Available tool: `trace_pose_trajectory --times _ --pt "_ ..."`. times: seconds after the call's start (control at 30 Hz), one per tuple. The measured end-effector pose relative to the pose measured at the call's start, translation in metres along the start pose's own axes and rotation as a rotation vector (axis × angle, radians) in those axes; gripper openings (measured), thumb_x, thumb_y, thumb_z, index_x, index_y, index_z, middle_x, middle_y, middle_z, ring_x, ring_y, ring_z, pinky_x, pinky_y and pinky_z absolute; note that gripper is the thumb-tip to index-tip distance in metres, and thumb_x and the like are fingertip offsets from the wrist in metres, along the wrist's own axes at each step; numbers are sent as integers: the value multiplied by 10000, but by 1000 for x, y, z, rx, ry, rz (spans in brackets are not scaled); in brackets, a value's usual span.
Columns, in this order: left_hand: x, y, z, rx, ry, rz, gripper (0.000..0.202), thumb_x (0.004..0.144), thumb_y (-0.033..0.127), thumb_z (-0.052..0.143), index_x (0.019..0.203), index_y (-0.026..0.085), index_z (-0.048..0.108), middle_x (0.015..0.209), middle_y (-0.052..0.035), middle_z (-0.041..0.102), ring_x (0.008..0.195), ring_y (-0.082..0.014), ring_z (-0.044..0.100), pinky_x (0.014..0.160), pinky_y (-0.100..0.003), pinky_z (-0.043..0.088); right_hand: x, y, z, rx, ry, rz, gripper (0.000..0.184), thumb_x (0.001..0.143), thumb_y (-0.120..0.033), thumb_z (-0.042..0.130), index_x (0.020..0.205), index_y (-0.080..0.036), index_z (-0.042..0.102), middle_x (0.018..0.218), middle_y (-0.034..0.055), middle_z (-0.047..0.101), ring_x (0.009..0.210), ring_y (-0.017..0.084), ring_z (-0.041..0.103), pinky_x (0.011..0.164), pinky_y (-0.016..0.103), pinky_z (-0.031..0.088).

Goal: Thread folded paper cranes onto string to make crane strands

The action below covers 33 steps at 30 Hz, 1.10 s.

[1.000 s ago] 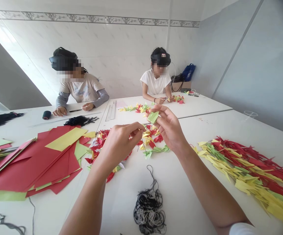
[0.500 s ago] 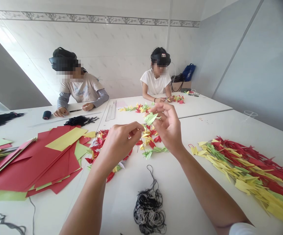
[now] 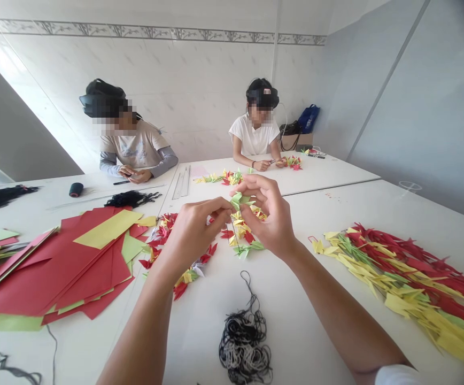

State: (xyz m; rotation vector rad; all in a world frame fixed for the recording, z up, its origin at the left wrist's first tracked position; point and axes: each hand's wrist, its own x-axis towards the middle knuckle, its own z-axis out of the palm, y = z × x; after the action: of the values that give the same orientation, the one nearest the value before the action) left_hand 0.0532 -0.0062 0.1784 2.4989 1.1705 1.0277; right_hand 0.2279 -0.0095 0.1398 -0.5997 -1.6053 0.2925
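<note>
My right hand (image 3: pixel 271 216) holds a light green folded paper crane (image 3: pixel 239 201) between thumb and fingers, with the other fingers curved above it. At the crane's left side my left hand (image 3: pixel 198 224) is closed in a pinch, its fingertips meeting the right hand's. A dark thread (image 3: pixel 234 235) hangs from the pinched fingertips toward the table. Whether a needle is also in the pinch is hidden. Beneath the hands lie strung red and yellow cranes (image 3: pixel 238 223) and a green crane (image 3: pixel 252 248), partly covered by the right hand.
A tangled black and grey cord bundle (image 3: pixel 245 342) lies in front of me. Red paper sheets (image 3: pixel 75 267) spread at left; rows of folded cranes (image 3: pixel 400 278) lie at right. Two people sit across the table, one handling small cranes (image 3: pixel 294 162). Clear rulers (image 3: pixel 182 182) lie mid-table.
The right hand has moved slightly left and down, bringing the green crane against the left hand's fingertips. Across the table at left, the person's hands have come together.
</note>
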Motion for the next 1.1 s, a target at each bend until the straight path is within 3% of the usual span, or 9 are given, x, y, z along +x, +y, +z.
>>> trace_pose_trajectory --times 0.2,0.4,0.57,0.77,0.97,1.1 --pt "0 -1 2 -46 22 -17 131 897 144 563 824 189 661 707 45 670 627 -86 586 654 -202 448 -1 -1 1 10 -16 -68 434 940 -93 540 1314 -302 475 1205 55 628 1152 191 656 985 406 592" --pt "-1 0 1 -159 34 -85 170 890 156 565 1019 207 662 751 34 708 682 -113 654 693 -224 502 3 -6 -2 252 -66 146 277 926 -248 646 1165 -275 508 1183 49 650 1175 208 664 975 399 599" --pt "1 2 2 -236 8 -108 119 900 168 568 974 203 656 784 17 729 719 -121 683 727 -235 519 7 -5 -8 362 -104 266 211 884 -375 709 964 -247 563 1289 62 625 1261 241 612 908 374 615" --pt "1 3 5 -253 25 -89 48 906 180 591 907 201 634 769 23 713 704 -110 665 720 -225 508 9 2 -13 243 -80 214 155 886 -366 708 879 -240 617 1225 54 643 1214 220 618 976 399 568" --pt "0 3 3 -134 -119 -22 86 955 287 566 982 216 606 760 37 667 674 -110 596 637 -226 442 9 0 -16 -27 -165 91 72 924 -229 630 851 -229 634 1197 52 660 1198 211 608 1039 420 490" --pt "3 -7 5 -16 -93 29 178 967 306 530 869 196 630 842 -5 656 706 -123 585 656 -245 428 10 0 -18 -54 -92 82 66 937 -230 610 876 -227 633 1123 49 684 1128 201 633 971 388 511"
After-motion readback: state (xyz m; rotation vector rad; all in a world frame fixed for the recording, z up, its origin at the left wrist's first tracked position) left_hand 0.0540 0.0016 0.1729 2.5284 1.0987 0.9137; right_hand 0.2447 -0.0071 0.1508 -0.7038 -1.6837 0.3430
